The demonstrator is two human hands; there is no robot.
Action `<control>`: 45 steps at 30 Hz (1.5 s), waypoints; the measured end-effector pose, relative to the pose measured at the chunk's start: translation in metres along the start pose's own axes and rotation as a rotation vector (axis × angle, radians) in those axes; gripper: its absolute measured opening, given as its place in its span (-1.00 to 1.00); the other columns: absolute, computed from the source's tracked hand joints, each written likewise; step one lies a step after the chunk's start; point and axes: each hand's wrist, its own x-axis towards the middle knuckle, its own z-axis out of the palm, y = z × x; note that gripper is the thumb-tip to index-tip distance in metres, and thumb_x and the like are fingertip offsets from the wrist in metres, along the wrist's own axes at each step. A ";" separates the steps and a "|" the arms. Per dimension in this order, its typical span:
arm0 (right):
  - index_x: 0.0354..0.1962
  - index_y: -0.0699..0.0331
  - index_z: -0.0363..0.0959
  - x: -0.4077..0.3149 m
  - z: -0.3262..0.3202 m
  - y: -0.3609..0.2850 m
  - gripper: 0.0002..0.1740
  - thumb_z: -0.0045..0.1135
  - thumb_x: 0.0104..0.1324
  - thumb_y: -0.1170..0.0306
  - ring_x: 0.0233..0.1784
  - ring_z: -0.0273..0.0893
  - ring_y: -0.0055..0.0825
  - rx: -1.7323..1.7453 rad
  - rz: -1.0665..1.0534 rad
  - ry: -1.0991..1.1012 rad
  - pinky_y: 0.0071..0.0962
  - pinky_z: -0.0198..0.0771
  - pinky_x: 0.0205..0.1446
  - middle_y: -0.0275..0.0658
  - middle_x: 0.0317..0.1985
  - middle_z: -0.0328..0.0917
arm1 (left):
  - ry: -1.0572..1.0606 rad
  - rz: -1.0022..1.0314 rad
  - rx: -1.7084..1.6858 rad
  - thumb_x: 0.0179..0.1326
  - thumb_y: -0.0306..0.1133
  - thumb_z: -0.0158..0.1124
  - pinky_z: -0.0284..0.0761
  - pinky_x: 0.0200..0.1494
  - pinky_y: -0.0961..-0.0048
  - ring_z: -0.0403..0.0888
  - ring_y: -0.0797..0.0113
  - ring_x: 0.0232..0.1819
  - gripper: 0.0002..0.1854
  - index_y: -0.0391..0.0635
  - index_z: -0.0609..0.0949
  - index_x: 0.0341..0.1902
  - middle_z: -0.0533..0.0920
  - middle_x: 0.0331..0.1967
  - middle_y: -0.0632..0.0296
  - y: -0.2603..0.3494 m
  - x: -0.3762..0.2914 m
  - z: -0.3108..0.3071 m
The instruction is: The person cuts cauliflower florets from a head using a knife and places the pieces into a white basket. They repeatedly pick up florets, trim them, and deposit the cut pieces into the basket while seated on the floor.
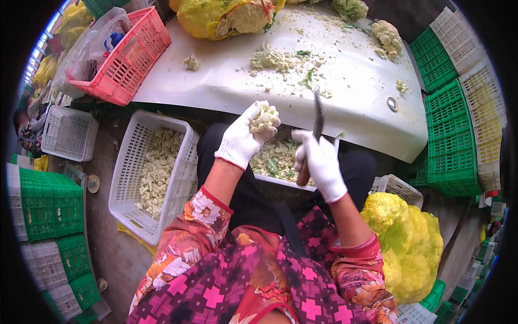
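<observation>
My left hand [247, 135], in a white knit glove, holds a cauliflower piece [264, 117] with its fingers curled around it. In a matching glove, my right hand [319, 162] grips the wooden handle of a knife [319, 115], whose dark blade points up and away from me. Blade and cauliflower are apart. Below both hands, between my knees, sits a white crate [279, 183] holding cauliflower trimmings and bits of leaf. To my left a white plastic crate [121, 178] contains many cut cauliflower florets [160, 174].
A white-covered table [202, 81] bears cauliflower scraps [279, 60], a cauliflower head [387, 37] and a yellow net bag [202, 20]. A pink crate [121, 60] stands at its left end. Green crates [451, 137] rise at right, above another yellow net bag [404, 247]. A person [28, 125] is far left.
</observation>
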 end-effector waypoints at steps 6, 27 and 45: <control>-0.13 0.17 0.57 -0.010 0.012 0.037 -0.82 0.14 0.45 0.27 -0.40 0.65 -0.10 -0.802 -0.709 0.116 -0.26 0.54 -0.32 -0.12 -0.37 0.67 | -0.086 -0.082 0.064 0.53 -0.09 0.11 0.66 -0.30 0.39 0.66 0.15 -0.20 -0.63 -0.14 0.54 0.14 0.65 -0.11 0.08 -0.003 -0.002 0.002; -0.20 0.24 0.51 0.016 0.010 0.065 -0.72 0.06 0.49 0.18 -0.51 0.58 -0.03 -1.005 -0.578 0.066 -0.12 0.45 -0.42 -0.04 -0.56 0.56 | -0.208 -0.098 -0.015 0.60 0.06 -0.17 0.63 0.12 -0.03 0.59 -0.13 0.07 -0.39 -0.31 0.43 0.28 0.56 0.08 -0.15 -0.022 0.005 -0.005; -0.24 0.35 0.62 0.019 0.005 0.015 -0.58 0.00 0.53 0.14 -0.73 0.33 -0.55 -0.191 0.080 -0.241 -0.47 0.27 -0.59 -0.32 -0.68 0.41 | -0.405 0.121 0.029 0.28 -0.51 0.23 0.31 0.47 -0.06 0.27 -0.27 0.46 -0.26 -0.35 0.21 0.51 0.32 0.41 -0.25 -0.020 -0.011 0.007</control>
